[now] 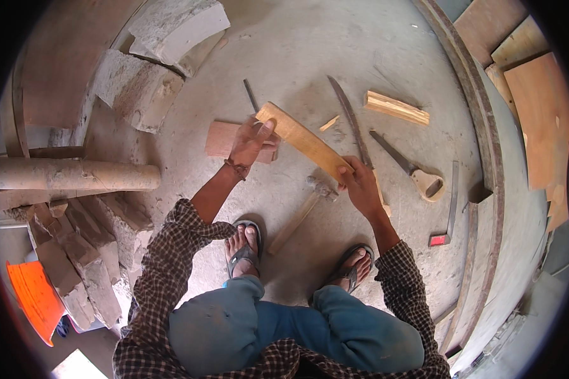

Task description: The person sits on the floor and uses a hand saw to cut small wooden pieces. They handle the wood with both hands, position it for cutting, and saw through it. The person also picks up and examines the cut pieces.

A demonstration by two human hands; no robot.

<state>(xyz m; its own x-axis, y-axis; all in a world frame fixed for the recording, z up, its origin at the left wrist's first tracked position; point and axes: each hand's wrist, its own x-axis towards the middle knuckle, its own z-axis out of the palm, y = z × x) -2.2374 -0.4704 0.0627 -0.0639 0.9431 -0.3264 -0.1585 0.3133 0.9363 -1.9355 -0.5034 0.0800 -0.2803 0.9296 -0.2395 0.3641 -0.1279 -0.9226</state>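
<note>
I hold a flat yellowish wooden strip [303, 140] at a slant, my left hand [251, 140] closed on its upper-left end and my right hand [359, 184] on its lower-right end. Below my left hand lie a pinkish board [219, 138] and a thin dark metal bar [248, 91]. A wooden-handled hammer [319, 188] rests on the floor between my hands and feet. Near my right hand are a long curved blade [347, 111], a handsaw [426, 185] and a split wood block [398, 109]. A small sliver [329, 123] lies beside the blade.
Concrete blocks [139, 91], a cardboard-coloured tube [76, 174], stacked rubble slabs [82, 252] and an orange plastic piece [31, 297] are at the left. A try square [451, 208], long metal lengths [487, 151] and plywood sheets [534, 114] are at the right.
</note>
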